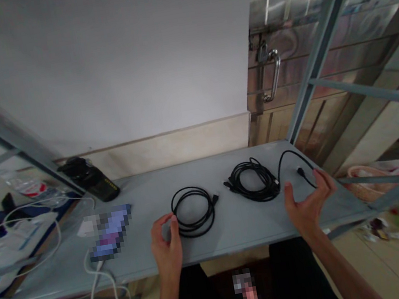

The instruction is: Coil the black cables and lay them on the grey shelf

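Two coils of black cable lie side by side on the grey tabletop (233, 235). My left hand (166, 244) is at the left edge of the smaller coiled cable (213, 213), thumb and index fingertips meeting on its loops. A plug (215, 198) sticks out on that coil's right side. Right of it rests a thicker coiled cable (256, 195). Its loose end arcs over to my right hand (308, 203), where the fingers touch the bend and the thumb is spread well away. The end's plug (300, 171) lies just beyond that hand.
At left are a phone (111, 233) with a white charging cable (90, 290), a black bottle (92, 180), and a clear plastic bottle (32, 187) beside tangled white cords. Metal frame posts (321, 55) rise at both sides. A wall backs the table; a metal door (294, 52) stands right.
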A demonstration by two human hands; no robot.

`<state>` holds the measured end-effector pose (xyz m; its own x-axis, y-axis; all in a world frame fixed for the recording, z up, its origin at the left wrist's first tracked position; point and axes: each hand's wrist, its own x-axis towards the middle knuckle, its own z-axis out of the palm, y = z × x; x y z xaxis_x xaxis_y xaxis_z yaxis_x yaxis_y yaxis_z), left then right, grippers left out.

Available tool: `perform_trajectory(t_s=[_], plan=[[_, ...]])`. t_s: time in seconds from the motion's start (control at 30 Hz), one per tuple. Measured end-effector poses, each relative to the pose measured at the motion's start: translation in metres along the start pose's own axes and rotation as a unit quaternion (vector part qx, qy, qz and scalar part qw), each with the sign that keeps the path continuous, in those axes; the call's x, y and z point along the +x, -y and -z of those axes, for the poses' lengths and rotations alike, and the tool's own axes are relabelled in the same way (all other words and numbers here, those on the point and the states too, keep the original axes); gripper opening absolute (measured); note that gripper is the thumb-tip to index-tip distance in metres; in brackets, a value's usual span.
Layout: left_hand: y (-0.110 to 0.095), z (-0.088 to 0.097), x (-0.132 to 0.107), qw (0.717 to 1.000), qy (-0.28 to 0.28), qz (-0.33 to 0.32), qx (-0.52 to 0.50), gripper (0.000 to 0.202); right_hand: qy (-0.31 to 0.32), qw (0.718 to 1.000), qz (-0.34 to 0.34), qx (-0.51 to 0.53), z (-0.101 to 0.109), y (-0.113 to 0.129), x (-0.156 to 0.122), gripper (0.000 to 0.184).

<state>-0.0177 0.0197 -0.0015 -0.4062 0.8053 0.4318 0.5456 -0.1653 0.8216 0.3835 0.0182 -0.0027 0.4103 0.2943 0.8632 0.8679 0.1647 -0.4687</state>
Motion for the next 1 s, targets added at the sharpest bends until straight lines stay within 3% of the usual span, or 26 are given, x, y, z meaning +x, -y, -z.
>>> perform_trajectory(t_s=[0.1,0.23,0.3,0.37,0.43,0.53,0.7,0.77,0.9,1.0], plan=[[0.000,0.000,0.000,1.000,-0.001,0.001,-0.012,0.049,0.006,1.000,-0.026,0.001,-0.003,-0.004,0.002,0.088],[-0.001,-0.001,0.000,1.000,0.001,0.005,-0.021,0.048,0.032,0.998,-0.051,0.009,-0.007,-0.011,-0.001,0.092],[-0.001,-0.001,0.000,1.000,-0.001,0.005,-0.021,0.049,0.059,0.996,-0.064,0.019,-0.010,-0.015,-0.004,0.087],[-0.001,-0.001,0.000,1.000,-0.002,0.006,-0.020,0.051,0.112,0.991,-0.062,0.030,-0.014,-0.017,-0.007,0.071],[0.001,-0.001,0.000,1.000,0.001,0.010,-0.020,0.050,0.195,0.980,-0.027,0.044,-0.020,-0.020,-0.011,0.050],[0.004,-0.001,0.000,1.000,0.012,0.015,-0.023,0.049,0.289,0.954,0.072,0.040,-0.026,-0.023,-0.018,0.046],[0.006,0.001,0.000,0.999,0.024,0.010,-0.026,0.042,0.327,0.932,0.159,-0.007,-0.028,-0.025,-0.026,0.047],[0.003,0.001,0.000,0.998,0.054,-0.033,-0.024,0.037,0.332,0.929,0.163,-0.007,-0.028,-0.025,-0.026,0.042],[-0.004,-0.003,-0.004,0.971,0.151,-0.185,0.020,0.042,0.346,0.926,0.145,0.029,-0.031,-0.023,-0.025,0.043],[-0.005,-0.009,-0.008,0.942,0.200,-0.257,0.079,0.051,0.340,0.936,0.059,0.071,-0.032,-0.020,-0.024,0.055]])
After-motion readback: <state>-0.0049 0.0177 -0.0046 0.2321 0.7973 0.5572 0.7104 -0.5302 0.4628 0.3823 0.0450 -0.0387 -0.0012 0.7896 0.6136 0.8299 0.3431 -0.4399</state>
